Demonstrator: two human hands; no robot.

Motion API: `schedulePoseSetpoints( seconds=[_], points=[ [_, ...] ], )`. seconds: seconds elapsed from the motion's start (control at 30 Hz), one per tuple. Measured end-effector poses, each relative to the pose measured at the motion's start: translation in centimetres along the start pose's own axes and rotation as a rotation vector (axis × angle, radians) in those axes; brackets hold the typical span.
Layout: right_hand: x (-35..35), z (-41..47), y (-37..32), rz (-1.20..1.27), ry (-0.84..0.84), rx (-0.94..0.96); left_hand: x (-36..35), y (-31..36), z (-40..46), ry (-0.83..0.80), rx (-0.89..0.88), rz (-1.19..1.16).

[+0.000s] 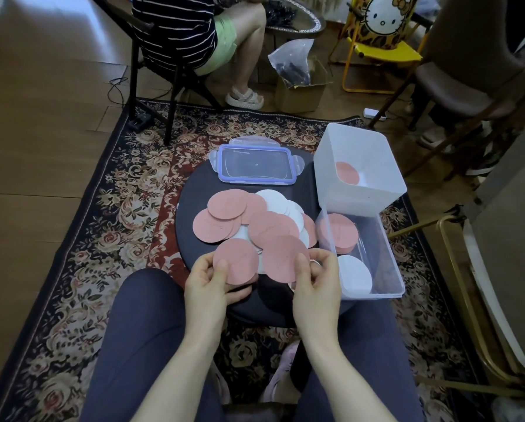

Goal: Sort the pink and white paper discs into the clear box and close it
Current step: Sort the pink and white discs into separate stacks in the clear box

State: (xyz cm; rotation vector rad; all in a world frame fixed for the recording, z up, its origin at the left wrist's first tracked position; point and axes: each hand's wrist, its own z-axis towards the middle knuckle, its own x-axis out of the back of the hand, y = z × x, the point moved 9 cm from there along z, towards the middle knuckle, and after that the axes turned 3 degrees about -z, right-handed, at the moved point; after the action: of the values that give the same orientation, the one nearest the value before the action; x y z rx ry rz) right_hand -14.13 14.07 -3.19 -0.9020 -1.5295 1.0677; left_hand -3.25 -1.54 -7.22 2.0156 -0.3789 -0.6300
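Our left hand (207,284) pinches a pink disc (236,261), thumb on top. Our right hand (316,281) pinches another pink disc (282,260) beside the clear box (386,254).

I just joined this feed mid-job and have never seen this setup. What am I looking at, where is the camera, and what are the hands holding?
There is no machine here: a person works with bare hands, and the single picture comes from a camera on their head, looking down past their knees. The left hand holds a pink disc; the right hand holds another pink disc. Both hover over a round dark table with a loose pile of discs, pink and white. The clear box on the right already has a pink stack and a white stack. Its lid lies apart at the back, and a white tub stands behind the box.
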Motion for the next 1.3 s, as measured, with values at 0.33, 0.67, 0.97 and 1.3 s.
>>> schedulePoseSetpoints(
  seconds=[0.33,0.67,0.97,1.3],
  points=[
    [-2.3,-0.3,1.2,0.013,-0.198,-0.051,-1.6,-0.1,-1.3,-0.119,0.046,-0.010],
    [-2.5,2.2,-1.8,-0.327,-0.132,0.181,-0.7,0.7,0.5,-0.037,-0.049,0.010],
    [-4.4,4.7,-1.7,-0.607,-0.173,0.186,-0.1,0.0,1.5,0.005,-0.040,0.078],
    [-3.3,5.1,-1.0,-0.379,-0.094,0.063,0.1,-0.4,1.8,0.016,-0.034,0.086]
  ],
)
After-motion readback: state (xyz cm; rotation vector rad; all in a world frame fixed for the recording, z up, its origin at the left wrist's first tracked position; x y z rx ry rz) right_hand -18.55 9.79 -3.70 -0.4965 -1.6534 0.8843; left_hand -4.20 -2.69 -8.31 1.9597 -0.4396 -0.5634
